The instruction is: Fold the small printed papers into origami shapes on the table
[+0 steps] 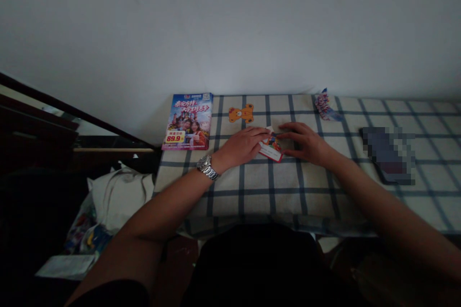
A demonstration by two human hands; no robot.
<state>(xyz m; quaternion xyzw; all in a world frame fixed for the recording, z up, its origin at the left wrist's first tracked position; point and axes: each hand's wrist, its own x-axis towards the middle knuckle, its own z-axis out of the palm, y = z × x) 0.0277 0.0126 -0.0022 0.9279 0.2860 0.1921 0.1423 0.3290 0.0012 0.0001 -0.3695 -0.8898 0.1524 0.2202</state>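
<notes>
A small printed card (272, 150) with a colourful picture and a red edge lies on the checked cloth between my hands. My left hand (246, 145), with a silver watch (208, 168) on its wrist, is palm down, its fingers pressed over the card's left side; the thumb is hidden. On the card's right, my right hand (304, 141) has its fingers curved and apart, with the tips close to the edge; whether they touch it I cannot tell. An orange bear-shaped cutout (241, 113) lies just beyond my left hand.
A stack of flyers (188, 122) sits at the table's back left corner. A crinkled red, white and blue piece (324, 106) lies near the wall, a dark phone-like object (385, 156) to the right. White bags (120, 192) stand below the left edge.
</notes>
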